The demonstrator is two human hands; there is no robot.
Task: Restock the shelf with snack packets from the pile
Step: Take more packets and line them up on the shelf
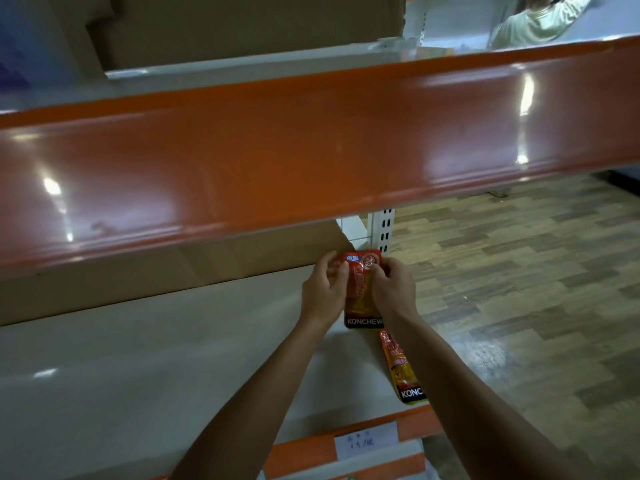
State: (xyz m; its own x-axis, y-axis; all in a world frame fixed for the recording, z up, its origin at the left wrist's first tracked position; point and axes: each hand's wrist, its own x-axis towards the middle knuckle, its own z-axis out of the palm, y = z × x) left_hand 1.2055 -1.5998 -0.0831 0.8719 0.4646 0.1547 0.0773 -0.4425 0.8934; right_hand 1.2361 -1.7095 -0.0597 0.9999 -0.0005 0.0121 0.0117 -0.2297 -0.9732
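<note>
An orange and yellow snack packet marked KONCHEW lies flat at the back right of the pale shelf board. My left hand grips its upper left edge and my right hand pinches its upper right edge. A second packet of the same kind lies flat nearer the shelf's front right corner, untouched. The pile of packets is out of view.
A glossy orange shelf lip crosses the view just above my hands. Brown cardboard lines the shelf back. A white slotted upright stands at the right end. Wooden floor is to the right. A person stands far behind.
</note>
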